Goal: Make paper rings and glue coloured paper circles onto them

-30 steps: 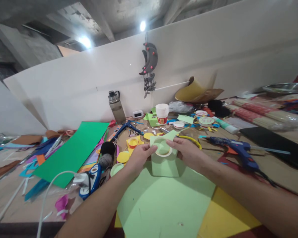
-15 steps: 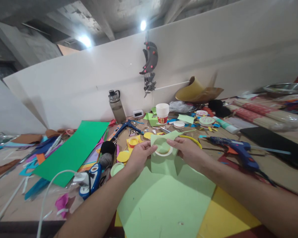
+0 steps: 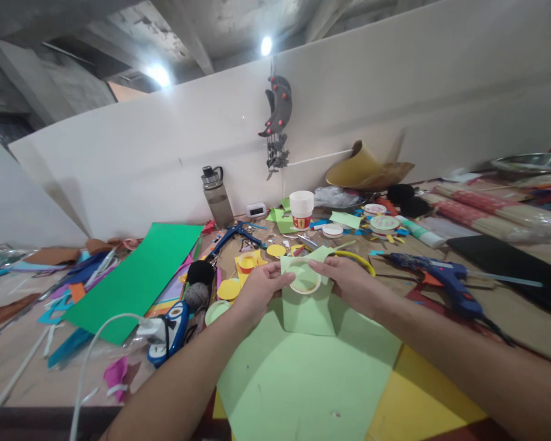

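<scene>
Both of my hands are raised over the table's middle, pinching a small pale green foam piece (image 3: pixel 308 306) with a white ring (image 3: pixel 304 278) lying against its upper part. My left hand (image 3: pixel 258 291) grips the piece's left edge with closed fingers. On the other side, my right hand (image 3: pixel 344 278) pinches the ring and the right edge. Under them lies a large pale green sheet (image 3: pixel 303 373) over a yellow sheet (image 3: pixel 422 398).
A blue glue gun (image 3: pixel 441 278) lies right of my hands. A long dark green sheet (image 3: pixel 138 278) lies to the left. A water bottle (image 3: pixel 217 197), stacked paper cups (image 3: pixel 301 209), yellow discs (image 3: pixel 229 289), scraps and a blue-white tape dispenser (image 3: pixel 168 334) crowd the table.
The green piece and ring have been turned a little and held squarer between my hands. My hands stay in nearly the same place.
</scene>
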Demonstrator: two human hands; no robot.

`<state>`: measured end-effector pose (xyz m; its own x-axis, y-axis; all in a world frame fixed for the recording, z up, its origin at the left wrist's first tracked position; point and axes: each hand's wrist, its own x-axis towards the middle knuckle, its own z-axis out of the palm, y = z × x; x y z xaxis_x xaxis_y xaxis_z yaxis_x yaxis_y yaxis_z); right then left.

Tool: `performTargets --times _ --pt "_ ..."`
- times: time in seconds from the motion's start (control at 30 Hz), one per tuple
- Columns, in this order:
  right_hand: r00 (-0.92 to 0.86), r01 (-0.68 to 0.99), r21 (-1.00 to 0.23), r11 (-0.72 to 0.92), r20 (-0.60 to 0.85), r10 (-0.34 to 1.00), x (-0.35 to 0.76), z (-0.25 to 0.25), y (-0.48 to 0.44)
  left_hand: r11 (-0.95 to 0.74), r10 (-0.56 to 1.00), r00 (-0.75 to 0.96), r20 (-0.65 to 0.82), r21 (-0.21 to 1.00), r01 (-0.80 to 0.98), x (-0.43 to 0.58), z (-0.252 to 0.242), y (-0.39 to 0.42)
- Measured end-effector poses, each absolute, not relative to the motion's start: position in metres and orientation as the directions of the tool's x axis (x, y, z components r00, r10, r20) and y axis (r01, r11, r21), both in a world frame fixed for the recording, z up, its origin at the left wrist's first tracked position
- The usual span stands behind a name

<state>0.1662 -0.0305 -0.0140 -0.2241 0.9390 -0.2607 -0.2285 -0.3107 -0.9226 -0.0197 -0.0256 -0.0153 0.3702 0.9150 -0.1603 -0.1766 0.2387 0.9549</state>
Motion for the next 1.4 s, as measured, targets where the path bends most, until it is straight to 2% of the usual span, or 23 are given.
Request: performTargets --times 0.33,0.4,0.47,0.53,0.6,0.67,0.8,0.9,0.97,1.07,1.17,1.4 --pt "-0.228 -0.158 -0.923 -0.351 -0.312 0.922 0.168 -0.015 -0.031 0.309 0.885 0.396 -0.246 0.946 -0.102 -0.02 -0.011 -0.026" --pt "-0.225 -0.135 -0.923 -0.36 -0.325 0.919 0.169 -0.015 -0.029 0.326 0.871 0.392 -0.297 0.945 -0.007 -0.023 -0.008 -0.024" --pt "-0.223 -0.083 -0.922 -0.377 -0.352 0.909 0.17 -0.015 -0.03 0.307 0.889 0.314 -0.334 0.942 0.133 -0.028 -0.002 -0.02" --pt "-0.249 0.002 -0.922 -0.388 -0.376 0.892 0.172 -0.014 -0.031 0.205 0.955 0.166 -0.248 0.949 0.238 -0.036 0.004 -0.012" --pt "-0.304 0.137 -0.931 -0.338 -0.364 0.88 0.174 -0.012 -0.034 0.071 0.989 0.106 -0.107 0.954 0.293 -0.045 0.009 -0.004" --pt "-0.334 0.321 -0.924 -0.205 -0.314 0.889 0.176 -0.009 -0.035 -0.06 0.997 0.064 0.042 0.944 0.326 -0.053 0.012 0.003" --pt "-0.348 0.604 -0.797 0.021 -0.24 0.906 0.18 -0.006 -0.033 -0.165 0.982 -0.022 0.189 0.903 0.396 -0.065 0.012 0.011" --pt "-0.347 0.666 -0.743 0.066 -0.231 0.909 0.184 -0.007 -0.029 -0.188 0.97 -0.057 0.235 0.881 0.435 -0.071 0.013 0.016" --pt "-0.325 0.698 -0.703 0.139 -0.137 0.936 0.187 -0.006 -0.028 -0.192 0.961 -0.088 0.261 0.864 0.466 -0.077 0.016 0.02" --pt "-0.266 0.806 -0.545 0.232 0.016 0.964 0.19 -0.002 -0.028 -0.174 0.954 -0.13 0.272 0.85 0.496 -0.089 0.021 0.027" --pt "-0.223 0.883 -0.418 0.214 0.029 0.974 0.193 0.006 -0.029 -0.098 0.967 -0.132 0.22 0.79 0.605 -0.1 0.021 0.032" --pt "-0.281 0.858 -0.425 0.287 0.079 0.956 0.19 0.001 -0.028 -0.101 0.976 -0.058 0.21 0.673 0.733 -0.105 0.008 0.035"
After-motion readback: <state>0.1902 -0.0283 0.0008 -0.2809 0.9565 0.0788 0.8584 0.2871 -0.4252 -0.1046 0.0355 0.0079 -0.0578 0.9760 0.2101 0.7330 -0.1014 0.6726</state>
